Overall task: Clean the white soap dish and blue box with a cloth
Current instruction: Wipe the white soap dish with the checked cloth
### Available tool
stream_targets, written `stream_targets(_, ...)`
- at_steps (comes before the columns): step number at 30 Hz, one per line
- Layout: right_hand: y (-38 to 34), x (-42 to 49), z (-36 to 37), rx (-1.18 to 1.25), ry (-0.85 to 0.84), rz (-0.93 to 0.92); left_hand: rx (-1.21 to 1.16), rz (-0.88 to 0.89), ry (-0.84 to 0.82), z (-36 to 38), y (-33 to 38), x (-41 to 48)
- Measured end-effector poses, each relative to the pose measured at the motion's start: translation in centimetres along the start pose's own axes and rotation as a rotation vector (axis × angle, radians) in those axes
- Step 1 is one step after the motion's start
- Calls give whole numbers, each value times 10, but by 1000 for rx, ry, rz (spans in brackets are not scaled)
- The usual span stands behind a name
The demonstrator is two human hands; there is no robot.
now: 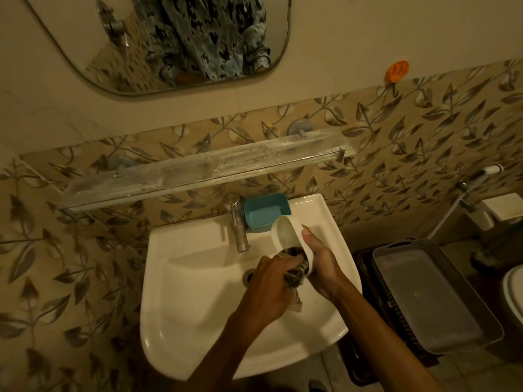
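On the far wall at the left hangs a mirror, and below it a cloudy glass shelf runs across the leaf-patterned tiles. Beneath the shelf stands the white sink with its metal tap at the far rim. Just right of the tap, the blue box sits on the sink's far ledge, open side up. Over the basin, the left hand is curled round a bunched, striped cloth and pushes it into the near end of the white soap dish. A tail of the cloth hangs below the hands. The dish is held above the basin, tilted with its hollow facing left (its far end overlaps the blue box's near corner in this view). The right hand grips the dish from the right, thumb along its rim. Further right, a grey basket rests beside the sink, and an orange hook sticks to the wall above.
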State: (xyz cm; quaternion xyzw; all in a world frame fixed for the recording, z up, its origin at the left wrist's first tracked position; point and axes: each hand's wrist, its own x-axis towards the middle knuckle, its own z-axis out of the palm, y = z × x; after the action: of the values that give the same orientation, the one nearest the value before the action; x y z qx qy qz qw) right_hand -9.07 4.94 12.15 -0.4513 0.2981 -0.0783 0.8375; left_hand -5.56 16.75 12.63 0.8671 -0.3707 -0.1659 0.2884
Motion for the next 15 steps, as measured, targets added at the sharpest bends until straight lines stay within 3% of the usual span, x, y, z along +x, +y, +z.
stream_targets(9,17,2,10,-71,-49,23,-28,-139,268,-20,-11,26)
stream_targets(15,16,3,2,-51,-58,51,-240,-282,529,-27,-6,27)
